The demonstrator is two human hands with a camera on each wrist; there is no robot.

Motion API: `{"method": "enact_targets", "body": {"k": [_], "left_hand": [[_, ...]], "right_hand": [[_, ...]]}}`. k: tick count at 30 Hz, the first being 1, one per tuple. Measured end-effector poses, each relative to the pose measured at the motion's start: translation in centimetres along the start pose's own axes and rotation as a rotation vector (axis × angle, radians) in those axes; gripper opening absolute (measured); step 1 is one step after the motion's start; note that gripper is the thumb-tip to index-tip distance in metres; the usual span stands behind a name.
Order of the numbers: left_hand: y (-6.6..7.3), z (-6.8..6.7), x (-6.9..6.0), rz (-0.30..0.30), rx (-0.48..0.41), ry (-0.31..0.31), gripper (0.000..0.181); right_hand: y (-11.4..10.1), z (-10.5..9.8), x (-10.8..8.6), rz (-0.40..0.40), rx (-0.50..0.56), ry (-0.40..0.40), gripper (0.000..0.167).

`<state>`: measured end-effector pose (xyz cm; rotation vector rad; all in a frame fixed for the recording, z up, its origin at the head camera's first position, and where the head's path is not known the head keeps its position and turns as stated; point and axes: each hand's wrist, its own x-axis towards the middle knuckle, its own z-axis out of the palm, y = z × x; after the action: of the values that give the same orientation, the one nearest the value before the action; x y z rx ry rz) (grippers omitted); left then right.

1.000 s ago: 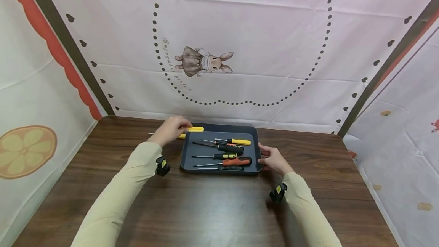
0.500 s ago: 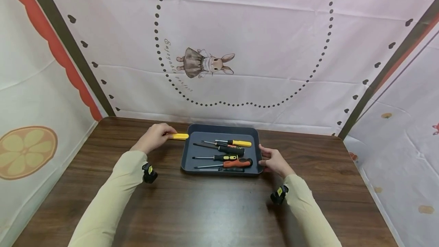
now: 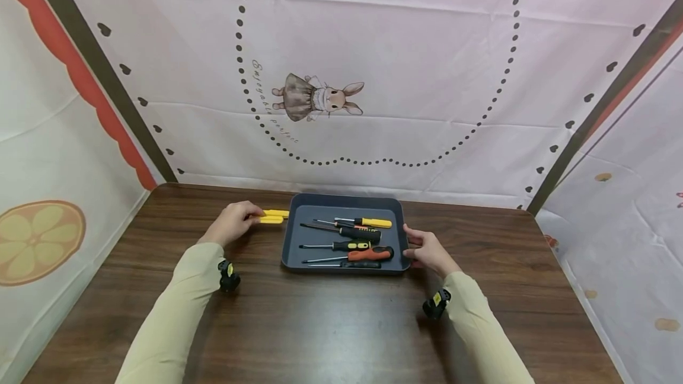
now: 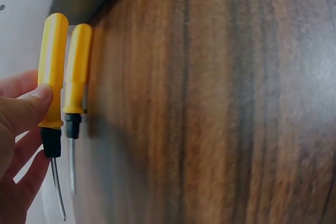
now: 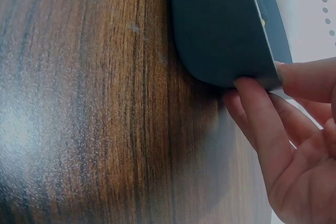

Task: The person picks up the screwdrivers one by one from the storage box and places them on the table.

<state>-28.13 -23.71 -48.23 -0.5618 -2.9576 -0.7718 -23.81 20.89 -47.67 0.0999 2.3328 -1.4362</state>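
Observation:
My left hand (image 3: 229, 223) pinches a yellow-handled screwdriver (image 4: 53, 59) between thumb and fingers, just left of the tray. A second yellow-handled screwdriver (image 4: 77, 72) lies on the table close beside it, its handle end near the tray's left wall. On the other side, my right hand (image 3: 428, 249) grips the right wall of the dark grey tray (image 3: 341, 200); in the right wrist view the thumb is at the rim and fingers touch the outside. Inside the tray lie several screwdrivers, among them an orange-and-black one (image 3: 368, 253), a yellow-handled one (image 3: 376, 223) and a black-and-yellow one (image 3: 352, 245).
The brown wooden table (image 3: 331, 325) extends in front of the tray and to both sides. Behind it hangs a pale printed cloth (image 3: 405, 76), close to the tray's far edge. More cloth hangs at the left and right.
My left hand has moved left and toward me, carrying the yellow-handled screwdriver from above the tray's left edge to beside the second one on the table. My right hand stays on the tray.

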Motion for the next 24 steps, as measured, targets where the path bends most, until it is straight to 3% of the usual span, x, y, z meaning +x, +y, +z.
{"method": "enact_targets", "body": {"k": [9,24], "left_hand": [[-0.1,1.3,0.0,-0.017,0.016,-0.008,0.016],[0.0,1.8,0.1,-0.029,0.036,0.009,0.017]], "right_hand": [[0.2,-0.1,0.1,-0.007,0.006,-0.001,0.066],[0.2,-0.1,0.2,-0.002,0.002,0.004,0.065]]}}
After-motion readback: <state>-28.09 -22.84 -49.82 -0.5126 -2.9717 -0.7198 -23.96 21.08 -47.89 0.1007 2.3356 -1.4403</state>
